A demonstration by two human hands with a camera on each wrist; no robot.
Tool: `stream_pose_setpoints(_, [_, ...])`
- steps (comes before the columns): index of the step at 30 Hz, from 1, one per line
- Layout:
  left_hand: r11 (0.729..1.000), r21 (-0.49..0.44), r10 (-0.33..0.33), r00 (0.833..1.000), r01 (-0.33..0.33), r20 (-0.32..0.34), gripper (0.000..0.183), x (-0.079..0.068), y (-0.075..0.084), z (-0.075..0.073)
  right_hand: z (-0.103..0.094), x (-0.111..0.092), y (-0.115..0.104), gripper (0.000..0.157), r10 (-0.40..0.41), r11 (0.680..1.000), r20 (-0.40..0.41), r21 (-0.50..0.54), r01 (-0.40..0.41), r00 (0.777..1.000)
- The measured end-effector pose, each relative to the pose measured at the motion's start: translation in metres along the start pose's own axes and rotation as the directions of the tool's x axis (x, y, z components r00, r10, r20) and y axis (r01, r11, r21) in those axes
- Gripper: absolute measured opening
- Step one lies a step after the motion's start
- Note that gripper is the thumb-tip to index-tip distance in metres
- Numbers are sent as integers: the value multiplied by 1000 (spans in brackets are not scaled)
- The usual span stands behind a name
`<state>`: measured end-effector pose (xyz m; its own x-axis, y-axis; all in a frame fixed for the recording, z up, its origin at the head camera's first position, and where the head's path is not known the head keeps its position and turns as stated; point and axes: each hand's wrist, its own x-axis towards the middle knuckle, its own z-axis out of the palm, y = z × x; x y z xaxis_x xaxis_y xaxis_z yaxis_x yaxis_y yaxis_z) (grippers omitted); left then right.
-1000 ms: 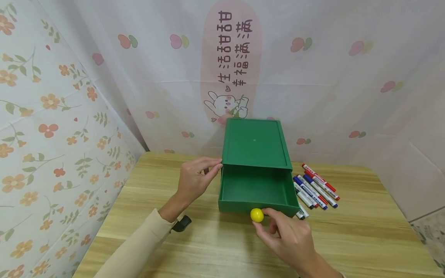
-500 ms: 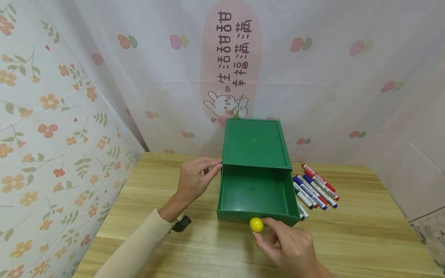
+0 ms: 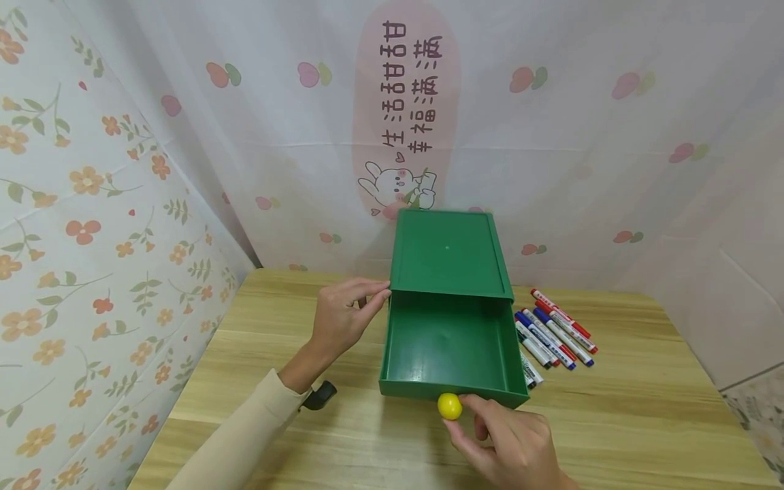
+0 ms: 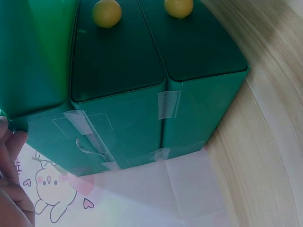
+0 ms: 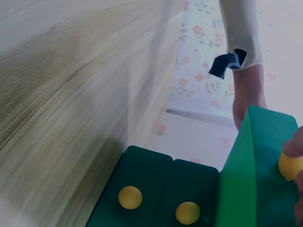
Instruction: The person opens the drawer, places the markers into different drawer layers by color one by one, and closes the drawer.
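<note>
Head view: drawer (image 3: pixel 450 347) lies between right hand (image 3: pixel 511 439), pinching yellow knob (image 3: pixel 450 407), and left hand (image 3: pixel 343 309), gripping green cabinet (image 3: pixel 450 252).

Watching remotely, I made out a long, plain, pale-beige left sleeve (image 3: pixel 235 442) with a simple cuff (image 3: pixel 285 393), and at that cuff a small, black, angular piece (image 3: pixel 320 395) that looked darkly bluish in the right wrist view.

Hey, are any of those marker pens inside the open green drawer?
No, the marker pens lie on the wooden table beside the green drawer, and none show inside it.
</note>
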<state>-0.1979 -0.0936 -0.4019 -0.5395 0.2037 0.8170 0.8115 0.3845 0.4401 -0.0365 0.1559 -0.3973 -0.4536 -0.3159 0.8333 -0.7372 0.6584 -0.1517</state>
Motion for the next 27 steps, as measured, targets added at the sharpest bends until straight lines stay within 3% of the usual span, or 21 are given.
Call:
stream_pose_setpoints(6, [1000, 8, 2, 1000, -2, -7, 13, -1, -1, 1, -1, -4, 5, 43, -22, 1000, -13, 6, 22, 1000])
stream_pose_setpoints(13, [1000, -6, 2, 1000, -2, -5, 14, -1, 0, 0, -23, 16, 3, 46, -6, 999, -77, -46, 3, 997])
stream_pose_setpoints(17, [1000, 0, 0, 1000, 0, -1, 14, -1, 1, -1, -32, 22, 21, 45, -53, 998, -190, -33, 48, 980])
stream_pose_setpoints(22, [1000, 4, -4, 1000, 4, -8, 14, -1, 0, 0, -36, 21, 55, 42, -10, 999, -289, -53, -5, 957])
stream_pose_setpoints(27, [1000, 6, -11, 1000, 11, -13, 13, -2, 0, 1, -37, 10, 92, 36, 108, 987, -247, -86, -132, 963])
